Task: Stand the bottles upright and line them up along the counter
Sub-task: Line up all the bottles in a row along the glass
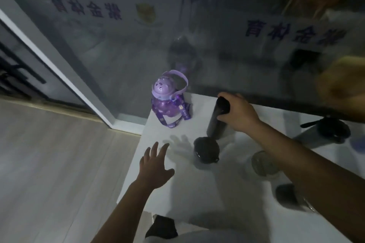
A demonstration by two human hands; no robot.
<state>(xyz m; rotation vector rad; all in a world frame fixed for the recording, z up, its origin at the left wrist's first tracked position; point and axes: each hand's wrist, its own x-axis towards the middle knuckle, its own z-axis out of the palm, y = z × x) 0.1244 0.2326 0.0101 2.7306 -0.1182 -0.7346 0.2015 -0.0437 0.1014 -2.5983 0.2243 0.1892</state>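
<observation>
My right hand grips the top of a tall black bottle that stands upright on the white counter. My left hand hovers open over the counter's left edge, fingers spread, holding nothing. A purple bottle with a cat-face lid and a strap stands upright at the far left corner by the glass. A short bottle with a dark lid stands in front of the black one. A clear-lidded bottle and a dark-capped bottle stand under my right forearm. A grey bottle with a black lid lies on its side at the right.
A glass wall with blue lettering runs along the counter's far edge. A pale wooden floor lies left of the counter. A white door frame slants down to the counter's far left corner.
</observation>
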